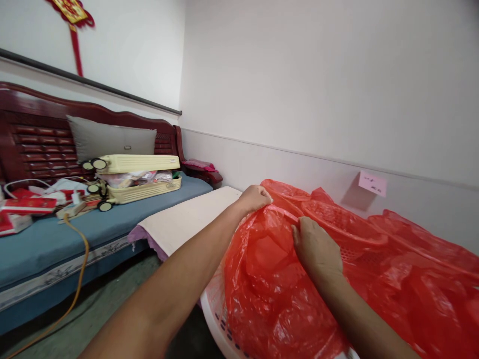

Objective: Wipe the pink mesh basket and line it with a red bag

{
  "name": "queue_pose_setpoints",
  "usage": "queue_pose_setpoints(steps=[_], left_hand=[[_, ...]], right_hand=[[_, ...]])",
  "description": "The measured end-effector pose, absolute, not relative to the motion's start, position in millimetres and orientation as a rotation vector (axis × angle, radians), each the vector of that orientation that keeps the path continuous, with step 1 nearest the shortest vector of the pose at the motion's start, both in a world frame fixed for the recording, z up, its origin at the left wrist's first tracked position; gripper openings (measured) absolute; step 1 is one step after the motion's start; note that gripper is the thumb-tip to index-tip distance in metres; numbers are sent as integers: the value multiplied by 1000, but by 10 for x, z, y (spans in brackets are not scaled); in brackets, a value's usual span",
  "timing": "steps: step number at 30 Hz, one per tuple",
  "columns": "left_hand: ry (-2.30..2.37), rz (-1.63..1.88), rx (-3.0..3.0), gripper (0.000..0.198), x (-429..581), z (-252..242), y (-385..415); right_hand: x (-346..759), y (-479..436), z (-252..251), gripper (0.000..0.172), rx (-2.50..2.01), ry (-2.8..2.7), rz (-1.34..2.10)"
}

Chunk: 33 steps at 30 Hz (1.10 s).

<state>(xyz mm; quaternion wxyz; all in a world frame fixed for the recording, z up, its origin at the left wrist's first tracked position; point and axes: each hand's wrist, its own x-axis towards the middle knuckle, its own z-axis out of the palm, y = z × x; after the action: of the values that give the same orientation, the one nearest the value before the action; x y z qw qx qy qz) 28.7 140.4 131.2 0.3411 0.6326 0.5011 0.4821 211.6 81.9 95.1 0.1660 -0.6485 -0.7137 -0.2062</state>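
red plastic bag, one sheet, lies draped over one white perforated basket beside the wall. my left hand is pinched shut on its far edge and my right hand grips a fold nearer me. i think such thin film could tear if my two hands pull apart too hard.

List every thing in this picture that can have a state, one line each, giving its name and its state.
left hand: closed on the far edge of the red plastic bag
right hand: pinching the bag's film
red plastic bag: crumpled, draped over the basket
white basket: mostly covered by the bag, rim showing
cream suitcase: lid open, stuffed with clothes, lying on the sofa
grey pillow: leaning upright against the sofa back
pink note: stuck on the wall
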Motion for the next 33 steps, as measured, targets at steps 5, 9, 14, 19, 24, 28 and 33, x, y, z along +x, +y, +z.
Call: queue_pose_setpoints(steps=[5,9,14,19,24,28,33], left_hand=[[1310,1249,1726,16,300,1314,1413],[1314,1248,1752,14,319,1314,1420],[1301,1240,1768,15,323,1301,1420],[1300,1237,1768,15,314,1284,1427],[1306,1241,1770,14,310,1299,1426],[1322,1276,1763,13,306,1295,1427],[1325,1373,1735,10,302,1263,1409]], right_hand=[[2122,832,939,18,-1843,-2028,-603],[2136,820,929,19,-1848,-2025,-617],[2147,817,917,18,-1840,-2014,-634],[2142,801,919,17,-1826,-2014,-616],[2132,762,938,18,-1846,-2015,-584],[2130,769,938,17,-1838,-2023,-590],[2115,783,940,16,-1844,-2018,-618]])
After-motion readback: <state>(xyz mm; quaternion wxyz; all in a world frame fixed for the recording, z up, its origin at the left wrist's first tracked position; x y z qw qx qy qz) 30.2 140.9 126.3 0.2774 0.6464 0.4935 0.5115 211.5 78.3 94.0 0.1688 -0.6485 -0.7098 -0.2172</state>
